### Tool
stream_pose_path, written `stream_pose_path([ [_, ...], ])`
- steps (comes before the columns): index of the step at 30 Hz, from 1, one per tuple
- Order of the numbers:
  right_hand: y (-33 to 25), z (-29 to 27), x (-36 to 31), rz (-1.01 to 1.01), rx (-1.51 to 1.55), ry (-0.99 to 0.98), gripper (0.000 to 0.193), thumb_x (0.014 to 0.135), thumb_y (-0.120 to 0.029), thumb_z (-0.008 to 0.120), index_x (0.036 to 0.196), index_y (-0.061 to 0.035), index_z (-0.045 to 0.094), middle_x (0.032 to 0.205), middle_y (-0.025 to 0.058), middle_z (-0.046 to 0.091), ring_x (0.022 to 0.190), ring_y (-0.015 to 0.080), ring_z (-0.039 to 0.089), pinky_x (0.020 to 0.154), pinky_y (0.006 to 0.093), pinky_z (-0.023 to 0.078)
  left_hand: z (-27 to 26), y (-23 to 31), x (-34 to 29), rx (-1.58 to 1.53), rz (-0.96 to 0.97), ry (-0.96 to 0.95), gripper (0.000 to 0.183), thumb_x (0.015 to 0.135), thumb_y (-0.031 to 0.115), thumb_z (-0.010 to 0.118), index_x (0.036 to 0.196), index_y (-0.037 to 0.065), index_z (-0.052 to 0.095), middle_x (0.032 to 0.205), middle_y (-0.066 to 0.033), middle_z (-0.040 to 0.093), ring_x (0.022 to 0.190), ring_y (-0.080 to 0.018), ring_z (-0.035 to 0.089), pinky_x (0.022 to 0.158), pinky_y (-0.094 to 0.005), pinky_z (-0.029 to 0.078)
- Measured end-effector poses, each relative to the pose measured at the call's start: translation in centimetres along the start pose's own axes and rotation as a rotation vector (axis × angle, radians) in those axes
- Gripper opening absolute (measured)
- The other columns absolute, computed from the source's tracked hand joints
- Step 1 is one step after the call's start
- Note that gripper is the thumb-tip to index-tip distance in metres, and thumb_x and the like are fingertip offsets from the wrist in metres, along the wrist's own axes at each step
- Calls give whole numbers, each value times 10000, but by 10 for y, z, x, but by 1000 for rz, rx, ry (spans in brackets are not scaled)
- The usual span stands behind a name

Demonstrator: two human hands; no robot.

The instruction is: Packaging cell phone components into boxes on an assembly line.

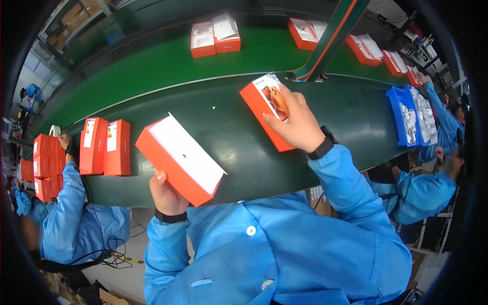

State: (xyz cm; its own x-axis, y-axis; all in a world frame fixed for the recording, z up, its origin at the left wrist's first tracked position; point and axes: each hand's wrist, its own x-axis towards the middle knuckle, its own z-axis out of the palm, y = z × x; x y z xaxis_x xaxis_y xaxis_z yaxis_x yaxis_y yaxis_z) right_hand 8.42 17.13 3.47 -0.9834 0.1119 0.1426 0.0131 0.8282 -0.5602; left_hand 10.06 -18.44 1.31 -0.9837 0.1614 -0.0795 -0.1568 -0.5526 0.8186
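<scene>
My left hand [169,195] is closed around the near end of an orange-red box [170,165]. A white panel [184,152] covers its upper side, with a small dark mark in the middle and a flap standing out at each end. To the right, my right hand [300,122] grips a second orange-red box part [264,119] from above, thumb on one side and fingers on the other. That part is tilted, its white top printed with a picture of a phone; it looks like a box lid. Its underside is hidden. The two pieces are apart.
Two upright orange-red boxes [104,152] stand left, beside a co-worker's hand [65,141] and stacked boxes [47,162]. Opened boxes [215,38] sit on the green conveyor [152,71]. A slanted post [330,38] rises ahead. Blue bins [401,119] hold white parts at right, near other people.
</scene>
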Motion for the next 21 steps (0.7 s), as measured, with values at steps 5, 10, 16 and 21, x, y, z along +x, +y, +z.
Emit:
stream_pose_path([
  [5, 21, 22, -9, -131, -257, 230, 794, 854, -350, 804, 1480, 31, 499, 1399, 241, 519, 1325, 420, 481, 1102, 560, 380, 1, -14, -4, -204, -41, -23, 640, 943, 437, 585, 1428, 25, 526, 1326, -119, 657, 1192, -272, 658, 1003, -420, 543],
  [10, -56, 19, -60, -540, 348, 116, 694, 844, -264, 813, 1409, 42, 549, 1302, 235, 556, 1204, 430, 557, 1025, 495, 472, 31, -32, -7, -119, -126, 4, 639, 986, 478, 541, 1432, 21, 525, 1335, -136, 658, 1207, -281, 656, 1023, -431, 538],
  [16, -67, 48, -81, -284, 427, 30, 455, 932, -136, 664, 1346, 40, 596, 1109, 188, 598, 969, 378, 605, 855, 458, 490, 59, -46, -6, -169, -202, -141, 595, 1047, 455, 493, 1466, 32, 496, 1399, -131, 627, 1262, -275, 630, 1065, -428, 511],
  [21, -40, 16, -66, -343, 204, 252, 405, 903, 14, 604, 1304, 33, 652, 990, 143, 601, 877, 337, 604, 772, 437, 484, 73, -50, 5, -204, -220, -87, 574, 1058, 435, 484, 1468, 33, 494, 1399, -128, 629, 1255, -276, 633, 1071, -435, 509],
])
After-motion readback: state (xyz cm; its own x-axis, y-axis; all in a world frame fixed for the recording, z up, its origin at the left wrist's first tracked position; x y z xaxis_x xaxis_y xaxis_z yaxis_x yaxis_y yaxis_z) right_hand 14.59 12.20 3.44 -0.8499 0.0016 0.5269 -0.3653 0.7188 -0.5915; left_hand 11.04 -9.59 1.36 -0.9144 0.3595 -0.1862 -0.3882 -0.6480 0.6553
